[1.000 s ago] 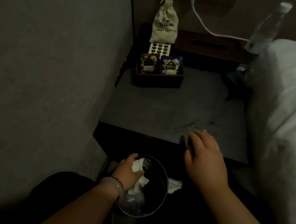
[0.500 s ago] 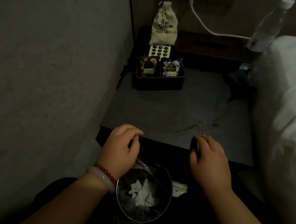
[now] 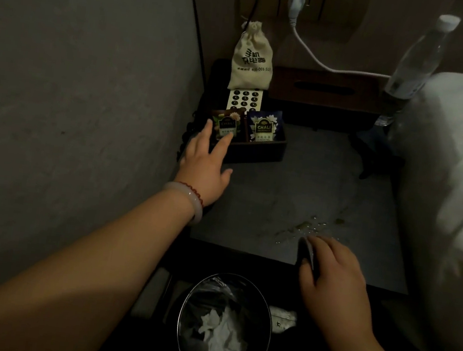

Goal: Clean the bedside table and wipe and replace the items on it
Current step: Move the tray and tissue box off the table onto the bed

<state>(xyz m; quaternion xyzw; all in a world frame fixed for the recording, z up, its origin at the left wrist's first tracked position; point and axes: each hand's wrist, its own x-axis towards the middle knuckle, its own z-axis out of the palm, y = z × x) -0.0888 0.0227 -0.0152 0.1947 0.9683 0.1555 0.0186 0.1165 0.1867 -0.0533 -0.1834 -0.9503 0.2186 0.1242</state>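
Observation:
The dark bedside table (image 3: 297,184) has a wet smear (image 3: 309,225) near its front right. At its back left stands a dark tray (image 3: 260,151) with two tea sachets (image 3: 264,126). My left hand (image 3: 208,162) stretches over the table with straight fingers, its fingertips at the tray's left sachet. My right hand (image 3: 332,274) rests at the table's front edge, fingers curled round a small dark object (image 3: 307,251) that I cannot identify. A cloth pouch (image 3: 251,60), a phone keypad (image 3: 244,100), a tissue box (image 3: 323,91) and a water bottle (image 3: 415,67) stand at the back.
A round bin (image 3: 223,326) with crumpled tissue stands on the floor below the table's front edge. A grey wall (image 3: 73,95) closes the left side and a white bed (image 3: 452,189) the right. A white plug and cable (image 3: 306,46) hang from the back wall.
My left hand let the tissue go into the bin, rose past the table's front edge and stretched forward to the tray. My right hand stayed at the front edge.

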